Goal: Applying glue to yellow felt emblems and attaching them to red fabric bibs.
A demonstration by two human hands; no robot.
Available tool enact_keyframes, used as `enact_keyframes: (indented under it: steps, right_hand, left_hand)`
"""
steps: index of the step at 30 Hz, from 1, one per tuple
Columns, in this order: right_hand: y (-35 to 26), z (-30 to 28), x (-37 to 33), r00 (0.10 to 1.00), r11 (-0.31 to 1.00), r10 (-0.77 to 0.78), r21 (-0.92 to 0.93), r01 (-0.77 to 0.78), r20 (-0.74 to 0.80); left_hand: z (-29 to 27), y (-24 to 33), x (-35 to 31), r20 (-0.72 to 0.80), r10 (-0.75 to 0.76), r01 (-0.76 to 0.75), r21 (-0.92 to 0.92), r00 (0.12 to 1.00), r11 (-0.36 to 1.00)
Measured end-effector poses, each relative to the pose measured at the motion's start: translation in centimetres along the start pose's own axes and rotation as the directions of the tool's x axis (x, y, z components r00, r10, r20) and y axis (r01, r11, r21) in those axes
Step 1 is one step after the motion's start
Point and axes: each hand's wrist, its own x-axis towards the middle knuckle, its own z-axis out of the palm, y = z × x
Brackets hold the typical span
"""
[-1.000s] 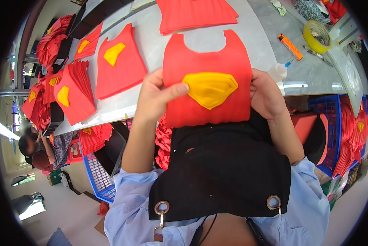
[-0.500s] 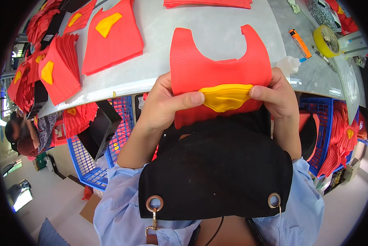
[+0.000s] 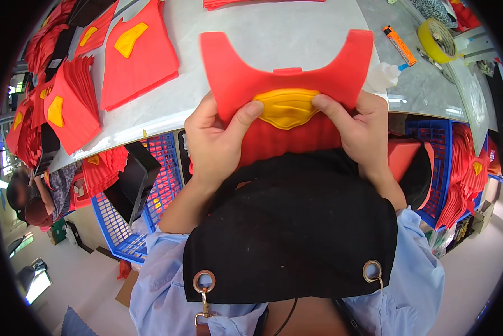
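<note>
Between my two hands is a red vest-shaped fabric piece (image 3: 234, 84), with two upright straps and a scooped neckline. A raised yellow patch (image 3: 288, 108) lies across its front. My left hand (image 3: 215, 143) is closed on the left side of the piece, its thumb on the patch's left end. On the other side my right hand (image 3: 359, 126) grips it likewise, thumb at the patch's right end. The fingers of both hands are hidden behind the fabric. The piece is held up over the table's near edge, and its lower part folds down toward my black apron (image 3: 290, 235).
Stacks of red pieces (image 3: 150, 67) with yellow patches lie left on the grey table (image 3: 251, 33). At right are a small bottle (image 3: 383, 77), an orange-wrapped cutter-like item (image 3: 399, 46) and a tape roll (image 3: 436, 40). Blue crates (image 3: 119, 224) stand below; a person (image 3: 35, 196) sits far left.
Both hands have raised the red piece and shifted it slightly left. Its straps now spread wider apart, and the patch is tipped further up. The thumbs stay at the patch's ends.
</note>
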Motion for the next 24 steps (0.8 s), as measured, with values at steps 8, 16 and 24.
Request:
enact_keyframes:
  steps: [8, 16, 24]
  right_hand:
    - [1.3, 0.1, 0.5, 1.000, 1.000, -0.004, 0.026, 0.003, 0.020]
    - [1.7, 0.9, 0.7, 0.997, 0.961, -0.070, 0.265, 0.077, -0.033]
    - [2.2, 1.3, 1.0, 0.807, 0.650, -0.591, -0.595, 0.473, -0.004]
  left_hand:
    - [-0.7, 0.4, 1.1, 0.202, -0.267, 0.265, 0.037, 0.942, 0.963]
    - [-0.2, 0.1, 0.6, 0.097, -0.176, 0.164, 0.119, 0.980, 0.979]
    - [-0.1, -0.4, 0.4, 0.017, -0.125, 0.116, 0.274, 0.992, 0.955]
